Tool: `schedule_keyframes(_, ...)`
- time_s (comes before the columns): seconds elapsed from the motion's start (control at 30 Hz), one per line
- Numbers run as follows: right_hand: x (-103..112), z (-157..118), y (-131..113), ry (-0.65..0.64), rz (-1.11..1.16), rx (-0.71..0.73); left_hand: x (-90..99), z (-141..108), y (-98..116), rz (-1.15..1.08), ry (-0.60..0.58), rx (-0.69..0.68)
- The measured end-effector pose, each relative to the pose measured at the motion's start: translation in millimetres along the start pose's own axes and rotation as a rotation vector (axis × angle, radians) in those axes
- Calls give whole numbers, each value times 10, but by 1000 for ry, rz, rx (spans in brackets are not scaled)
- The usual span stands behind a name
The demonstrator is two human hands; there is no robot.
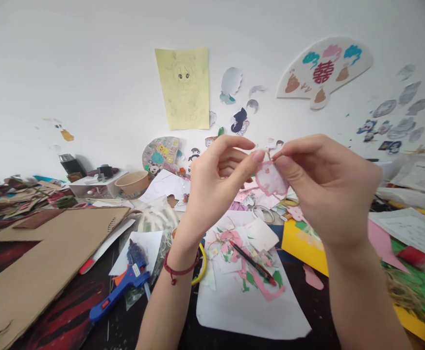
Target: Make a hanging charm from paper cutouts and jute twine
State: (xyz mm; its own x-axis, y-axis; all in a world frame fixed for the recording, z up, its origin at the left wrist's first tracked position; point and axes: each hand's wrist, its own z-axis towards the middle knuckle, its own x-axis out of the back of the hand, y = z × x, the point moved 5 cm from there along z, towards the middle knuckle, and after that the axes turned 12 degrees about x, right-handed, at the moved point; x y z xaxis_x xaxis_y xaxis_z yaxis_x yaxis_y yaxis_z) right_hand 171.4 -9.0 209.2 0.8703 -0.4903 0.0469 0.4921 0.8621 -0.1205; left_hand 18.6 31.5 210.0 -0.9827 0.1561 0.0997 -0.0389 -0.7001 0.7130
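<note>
A small white paper piece with a pink scalloped edge [271,181] is held up in front of me, with a thin brownish string or twig at its top. My right hand [323,187] pinches the top of this piece between thumb and forefinger. Close by on the left, my left hand [221,170] has its thumb tip at the upper edge of the piece, its forefinger raised apart and the other fingers curled. Below both hands, a white sheet [248,316] bears pink and green paper scraps and a dark red pen [252,262].
A blue glue gun [121,291] lies left of the sheet, beside large brown cardboard [62,248]. Yellow card [307,250] and green material [421,282] lie to the right. Behind stand a tan round container [132,183], a dark bottle [72,165] and a wall with paper cutouts.
</note>
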Motion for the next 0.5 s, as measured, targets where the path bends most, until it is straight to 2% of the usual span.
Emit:
schedule_keyframes(0.13, -6, 27, -7, -78, 110, 29, 41, 11, 17, 113, 30, -76)
schedule_keyframes(0.5, -34, 20, 16, -206, 204, 20, 34, -8, 45, 143, -101, -55)
